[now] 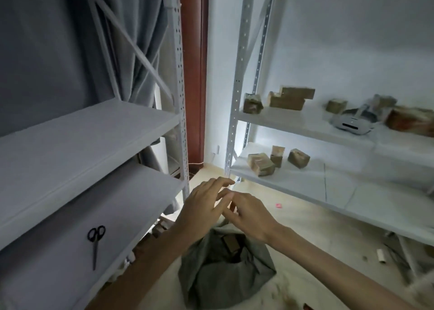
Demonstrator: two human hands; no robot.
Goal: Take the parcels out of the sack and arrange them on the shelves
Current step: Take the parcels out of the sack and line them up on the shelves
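A grey sack (225, 277) stands open on the floor at the bottom centre, with a brown parcel (231, 241) showing inside its mouth. Both my hands hover just above the sack. My left hand (206, 204) has its fingers spread and holds nothing. My right hand (251, 216) touches the left fingertips and looks empty too. Several brown parcels (260, 164) lie on the lower right shelf (305, 187). More parcels (287, 98) sit on the upper right shelf (293, 124).
A white shelf rack (70, 140) stands on the left, with black scissors (95, 239) on its lower board. A white headset (352, 123) lies on the upper right shelf. Grey curtain and a brown door are behind. Small scraps lie on the floor at right.
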